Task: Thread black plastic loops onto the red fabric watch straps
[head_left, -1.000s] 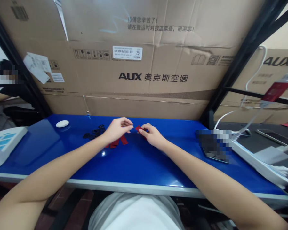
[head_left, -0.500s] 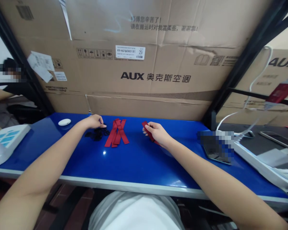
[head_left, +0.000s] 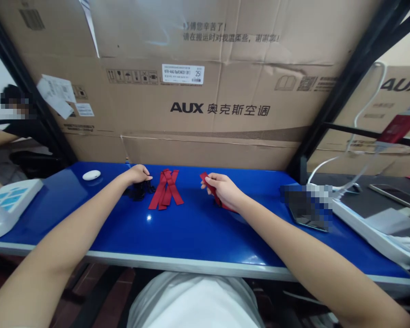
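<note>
My right hand is closed around a red ribbon strip, its upper end showing above the thumb and more red below the palm. Over at the left, my left hand reaches down to a small heap of black pieces, thumb and fingers pinched together at its top. What the pinch holds is too small to make out. Between the two hands, several red ribbon strips lie flat and crossed over each other on the blue table.
A white oval object lies at the back left, and a white device stands at the left edge. Toward the right are a phone and a white power strip with cables. A large cardboard sheet rises behind the table. Another person sits far left.
My left hand has shifted slightly right over the black heap, and its fingers have closed. My right hand still grips the red strip, nearly in the same place.
</note>
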A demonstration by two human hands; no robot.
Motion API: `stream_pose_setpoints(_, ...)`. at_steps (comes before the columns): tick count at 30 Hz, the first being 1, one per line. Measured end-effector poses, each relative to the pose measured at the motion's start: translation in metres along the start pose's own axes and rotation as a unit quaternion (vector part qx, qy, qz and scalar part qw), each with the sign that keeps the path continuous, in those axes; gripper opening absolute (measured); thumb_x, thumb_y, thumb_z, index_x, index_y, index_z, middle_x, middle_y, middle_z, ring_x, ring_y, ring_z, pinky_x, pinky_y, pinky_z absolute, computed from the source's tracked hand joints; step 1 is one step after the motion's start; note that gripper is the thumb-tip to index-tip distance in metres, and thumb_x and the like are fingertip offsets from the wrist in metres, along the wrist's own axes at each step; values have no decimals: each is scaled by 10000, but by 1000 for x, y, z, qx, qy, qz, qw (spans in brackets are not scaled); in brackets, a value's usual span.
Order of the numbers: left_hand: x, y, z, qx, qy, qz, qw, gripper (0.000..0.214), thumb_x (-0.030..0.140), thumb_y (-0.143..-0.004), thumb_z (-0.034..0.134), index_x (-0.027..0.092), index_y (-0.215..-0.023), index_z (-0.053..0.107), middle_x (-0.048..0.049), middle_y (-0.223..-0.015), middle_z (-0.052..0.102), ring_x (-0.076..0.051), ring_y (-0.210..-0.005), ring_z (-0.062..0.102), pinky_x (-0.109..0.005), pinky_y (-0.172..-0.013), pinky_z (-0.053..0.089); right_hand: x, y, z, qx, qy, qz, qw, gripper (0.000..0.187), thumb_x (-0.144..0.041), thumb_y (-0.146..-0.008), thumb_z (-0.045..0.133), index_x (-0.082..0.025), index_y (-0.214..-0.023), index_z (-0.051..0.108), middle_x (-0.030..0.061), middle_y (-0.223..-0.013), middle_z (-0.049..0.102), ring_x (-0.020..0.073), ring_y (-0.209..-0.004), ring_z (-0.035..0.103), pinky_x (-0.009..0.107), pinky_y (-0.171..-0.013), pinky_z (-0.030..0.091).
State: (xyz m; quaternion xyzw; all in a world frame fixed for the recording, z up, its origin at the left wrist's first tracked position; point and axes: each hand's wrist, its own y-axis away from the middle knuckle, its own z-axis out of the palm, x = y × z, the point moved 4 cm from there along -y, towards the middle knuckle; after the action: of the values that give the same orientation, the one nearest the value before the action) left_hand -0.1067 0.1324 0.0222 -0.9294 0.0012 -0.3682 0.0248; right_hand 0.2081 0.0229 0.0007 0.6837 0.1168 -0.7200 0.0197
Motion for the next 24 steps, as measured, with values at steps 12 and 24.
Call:
stream_pose_setpoints(12,102,93,76,-161,477,93,859,309,140,-626,823,108,-883,655,-58,-803,697,-146,-742,673,-292,-763,555,-13,10,12,-83,104,-47,990,173,-340,-823,558,-190,-748,515,-18,-636,566,96,-515,425,238,-517,297)
stream_pose_setpoints(24,107,109,98,-228,466,101,849,224,149,-718,773,103,-917,680,-54,-825,697,-140,-749,682,-264,-737,571,-21,12,7,-82,299,-157,938,158,-274,-869,457,-188,-747,506,-31,-661,514,115,-610,424,245,-587,318)
